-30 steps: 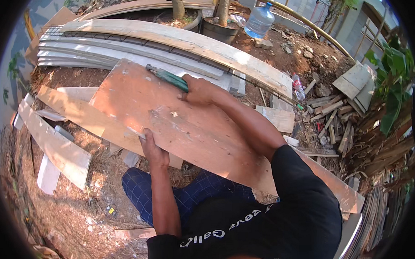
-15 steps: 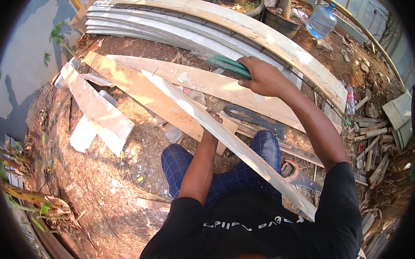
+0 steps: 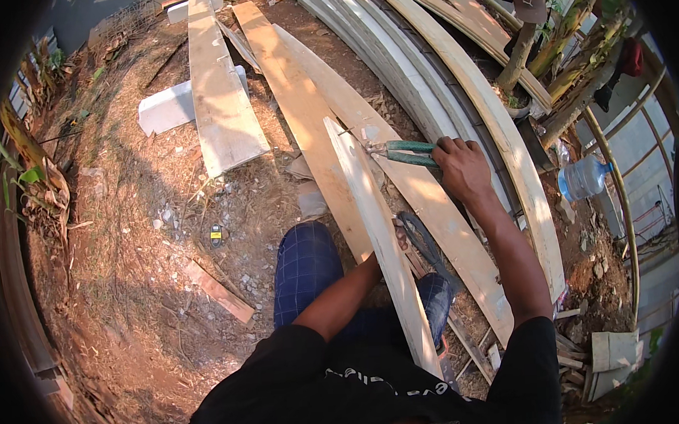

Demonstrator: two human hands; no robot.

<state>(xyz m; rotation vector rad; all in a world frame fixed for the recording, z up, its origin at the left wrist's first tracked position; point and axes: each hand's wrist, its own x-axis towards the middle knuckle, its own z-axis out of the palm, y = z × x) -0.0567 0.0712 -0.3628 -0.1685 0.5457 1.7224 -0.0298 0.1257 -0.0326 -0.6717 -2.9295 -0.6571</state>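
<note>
My right hand point(image 3: 463, 166) is closed around the green handles of a pair of pincers point(image 3: 412, 146). The metal jaws are beside the upper end of a narrow wooden plank point(image 3: 374, 226); I cannot tell if they touch it. A thin nail point(image 3: 346, 130) sticks out near that end. Partly hidden behind the plank, my left hand point(image 3: 402, 238) grips it around the middle. The plank slopes from its far end down across my knees toward my body. Under and beyond it lie two wide boards, one an orange-brown board point(image 3: 299, 116), the other a paler board point(image 3: 429, 201).
Left, a wide board point(image 3: 228, 119) rests on a white block point(image 3: 165, 110). A dark coiled strap point(image 3: 423, 239) lies by my right knee. Long grey planks point(image 3: 394, 68) are stacked at the far right, near a blue water jug point(image 3: 584, 179). Scrap wood lies lower right.
My view has turned, shifting the scene. The pincers, blurred and farther from the plank before, have come down to its upper end. My left hand keeps its grip on the plank.
</note>
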